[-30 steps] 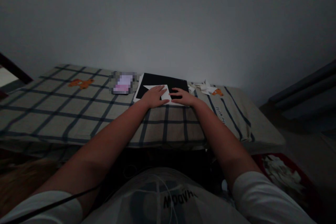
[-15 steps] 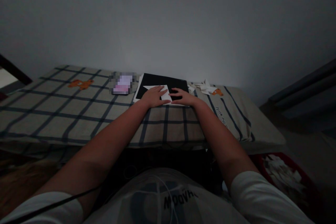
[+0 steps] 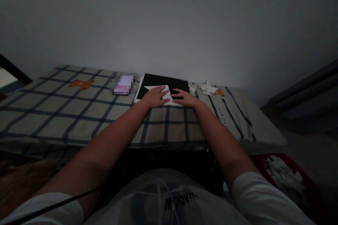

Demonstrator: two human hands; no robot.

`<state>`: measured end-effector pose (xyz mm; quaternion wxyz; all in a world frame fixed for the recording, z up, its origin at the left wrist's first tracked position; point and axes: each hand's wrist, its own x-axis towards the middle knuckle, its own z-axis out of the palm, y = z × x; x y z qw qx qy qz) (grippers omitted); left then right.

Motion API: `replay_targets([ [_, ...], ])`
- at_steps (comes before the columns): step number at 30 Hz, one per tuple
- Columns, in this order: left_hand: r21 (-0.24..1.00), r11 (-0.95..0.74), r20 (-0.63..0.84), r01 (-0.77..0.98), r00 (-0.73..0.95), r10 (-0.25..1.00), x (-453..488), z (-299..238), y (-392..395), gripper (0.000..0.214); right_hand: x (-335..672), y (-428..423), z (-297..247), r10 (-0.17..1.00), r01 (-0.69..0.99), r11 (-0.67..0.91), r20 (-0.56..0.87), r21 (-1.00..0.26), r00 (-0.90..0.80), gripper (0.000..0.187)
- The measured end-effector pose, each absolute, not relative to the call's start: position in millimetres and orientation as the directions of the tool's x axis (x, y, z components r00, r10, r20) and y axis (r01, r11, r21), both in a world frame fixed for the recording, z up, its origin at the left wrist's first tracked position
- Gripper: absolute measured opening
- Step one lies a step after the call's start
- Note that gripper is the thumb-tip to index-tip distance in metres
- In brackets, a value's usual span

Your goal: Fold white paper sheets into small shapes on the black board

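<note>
A folded white paper [image 3: 167,94] lies on a black board [image 3: 165,81] at the far side of a checked cloth surface [image 3: 79,112]. My left hand [image 3: 155,97] lies flat on the paper's left part, fingers stretched out. My right hand [image 3: 184,97] rests just to the right of it, fingers extended and pressing on the paper's right edge. Most of the paper is hidden under both hands.
A blurred pink and white object [image 3: 123,83] sits left of the board. A heap of white paper scraps [image 3: 206,87] lies to its right. A red container with white scraps [image 3: 283,175] stands on the floor at lower right. A wall rises behind.
Both hands stay on the paper; the fingers shifted only slightly. The view moved a touch.
</note>
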<state>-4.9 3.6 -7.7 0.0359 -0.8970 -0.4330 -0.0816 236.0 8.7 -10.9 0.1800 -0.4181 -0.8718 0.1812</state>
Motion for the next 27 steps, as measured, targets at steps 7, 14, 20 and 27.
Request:
replay_targets([
  [7,0.003,-0.616,0.161,0.788,0.608,0.778,-4.3,-6.1,5.5,0.074,231.7,5.1,-9.1,0.792,0.675,0.596,0.183,-0.435,-0.582,0.045],
  [14,0.033,-0.621,0.159,0.783,0.609,0.777,-4.7,-4.4,4.0,0.074,233.8,7.1,-8.8,0.792,0.692,0.597,0.159,-0.407,-0.590,0.047],
  [20,0.028,-0.633,0.161,0.773,0.622,0.767,-5.9,-9.1,8.8,0.072,231.3,5.9,-9.4,0.794,0.696,0.600,0.183,-0.395,-0.580,0.040],
  [27,0.041,-0.632,0.225,0.774,0.609,0.761,-7.0,-11.4,8.1,0.069,227.0,1.0,-10.8,0.769,0.709,0.639,0.269,-0.299,-0.580,0.043],
])
